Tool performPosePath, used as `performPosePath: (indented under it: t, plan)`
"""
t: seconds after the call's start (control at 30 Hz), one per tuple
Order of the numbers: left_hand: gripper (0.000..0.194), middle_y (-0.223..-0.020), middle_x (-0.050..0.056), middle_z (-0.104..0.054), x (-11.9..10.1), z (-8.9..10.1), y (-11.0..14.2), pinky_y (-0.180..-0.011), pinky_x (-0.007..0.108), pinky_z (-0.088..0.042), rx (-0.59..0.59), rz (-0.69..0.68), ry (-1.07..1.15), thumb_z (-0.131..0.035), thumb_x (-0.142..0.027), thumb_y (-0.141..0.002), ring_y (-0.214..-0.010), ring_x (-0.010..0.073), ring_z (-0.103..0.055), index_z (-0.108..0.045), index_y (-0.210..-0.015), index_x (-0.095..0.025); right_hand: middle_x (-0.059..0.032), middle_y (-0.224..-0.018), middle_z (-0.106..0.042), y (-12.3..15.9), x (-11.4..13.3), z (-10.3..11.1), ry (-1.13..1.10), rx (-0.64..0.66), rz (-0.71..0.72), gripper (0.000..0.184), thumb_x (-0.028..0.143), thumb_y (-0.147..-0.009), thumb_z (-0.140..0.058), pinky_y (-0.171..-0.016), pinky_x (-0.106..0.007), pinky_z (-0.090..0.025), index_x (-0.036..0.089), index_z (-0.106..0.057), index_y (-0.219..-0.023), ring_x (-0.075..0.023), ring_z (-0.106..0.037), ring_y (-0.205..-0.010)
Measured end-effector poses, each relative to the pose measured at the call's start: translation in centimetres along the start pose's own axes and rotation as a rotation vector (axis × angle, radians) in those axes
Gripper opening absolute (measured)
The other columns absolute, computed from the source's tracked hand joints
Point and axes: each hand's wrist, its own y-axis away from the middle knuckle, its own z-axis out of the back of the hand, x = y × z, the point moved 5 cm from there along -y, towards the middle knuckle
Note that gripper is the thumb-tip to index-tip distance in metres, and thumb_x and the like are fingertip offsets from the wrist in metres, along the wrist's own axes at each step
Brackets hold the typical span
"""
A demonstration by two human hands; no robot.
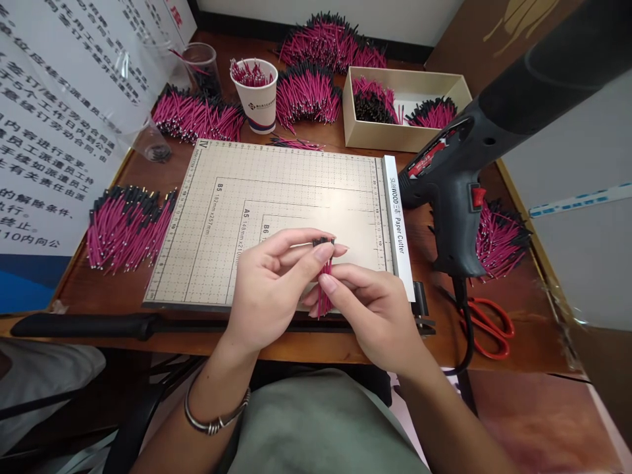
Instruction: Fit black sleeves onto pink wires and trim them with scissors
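A small bundle of pink wires [324, 304] with black ends stands roughly upright between my two hands, above the front part of the paper cutter [296, 171]. My left hand [269, 283] pinches it near the black ends at the top. Lower down, the thumb and fingers of my right hand [378, 309] close on the pink lengths. My fingers hide part of the bundle. Under my wrists, along the near edge of the board, runs the cutter's black-handled arm [83, 325].
Piles of similar wires [131, 227] lie around the board. Behind it stand a paper cup [255, 95] of wires and an open box [409, 135]. A heat gun [457, 184] looms at right, its cord near red-handled scissors [488, 329]. Clear plastic cups [200, 66] stand at left.
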Motion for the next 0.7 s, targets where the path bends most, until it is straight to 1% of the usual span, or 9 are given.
performPosePath:
  t: [0.2,0.4,0.53,0.7]
  plan:
    - [0.003,-0.084,-0.001,-0.080,0.04,0.09,0.01,-0.037,0.019,-0.055,-0.009,0.001,-0.008,-0.079,-0.020,-0.087,-0.039,0.0059,-0.055,-0.079,-0.088,-0.023,-0.0012,-0.072,-0.068,0.06,-0.31,-0.02,-0.037,0.014,-0.017,0.026,0.025,-0.100,-0.057,-0.064,-0.013,-0.056,0.014,-0.072,-0.081,-0.0058,-0.064,-0.065]
    - [0.002,-0.084,-0.001,-0.080,0.02,0.17,-0.01,-0.036,0.020,-0.055,-0.039,0.003,-0.046,-0.080,-0.022,-0.086,-0.039,0.0071,-0.056,-0.078,-0.087,-0.022,-0.0019,-0.074,-0.069,-0.04,-0.41,-0.08,-0.039,0.021,-0.039,0.028,0.027,-0.101,-0.057,-0.065,-0.016,-0.056,0.014,-0.070,-0.080,-0.0074,-0.064,-0.066]
    - [0.007,-0.082,0.000,-0.079,-0.14,0.15,-0.02,-0.034,0.021,-0.054,-0.064,-0.008,-0.084,-0.083,-0.024,-0.083,-0.037,0.0079,-0.054,-0.077,-0.086,-0.021,-0.0021,-0.075,-0.069,0.05,-0.45,-0.07,-0.038,0.032,-0.052,0.030,0.029,-0.102,-0.055,-0.066,-0.018,-0.056,0.014,-0.070,-0.081,-0.0082,-0.064,-0.067]
    - [0.006,-0.083,0.001,-0.080,-0.10,0.39,0.12,-0.034,0.018,-0.052,-0.071,-0.004,-0.126,-0.082,-0.024,-0.084,-0.037,0.0071,-0.054,-0.078,-0.088,-0.022,-0.0020,-0.075,-0.069,0.13,-0.40,-0.03,-0.008,0.069,-0.048,0.034,0.030,-0.105,-0.052,-0.068,-0.018,-0.054,0.014,-0.067,-0.079,-0.0078,-0.064,-0.070]
